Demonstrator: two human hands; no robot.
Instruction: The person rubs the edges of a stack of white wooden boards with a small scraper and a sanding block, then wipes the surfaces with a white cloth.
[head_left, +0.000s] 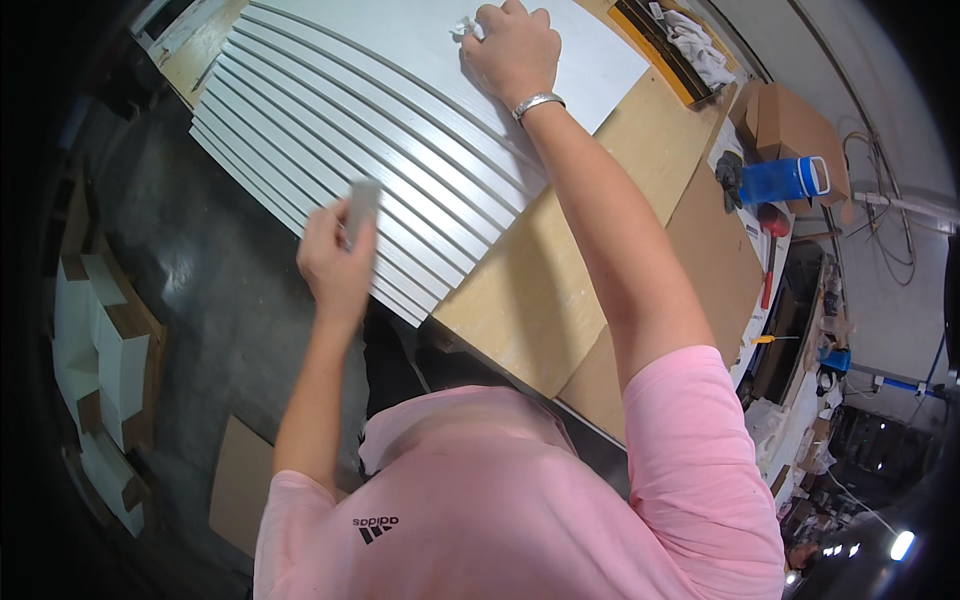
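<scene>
A large white panel (560, 110) lies flat on the wooden workbench, with several white strips (400, 190) side by side along its left, grey lines running between them. My left hand (337, 245) is closed on a flat grey blade-like piece (363, 205), held over the strips near the bench's left edge; motion blurs it, so its exact kind is unclear. Farther off, my right hand (515, 55) presses on the panel, fingers curled around a crumpled white cloth or tissue (466, 28). A silver bracelet (540, 103) circles my right wrist.
Bare plywood (530, 300) and a brown board (700, 260) extend to the right. Beyond are a blue bottle (780, 181), a red-headed mallet (772, 225), a cardboard box (790, 130) and white rags (697, 48). White-and-brown pieces (115, 370) sit on the left floor.
</scene>
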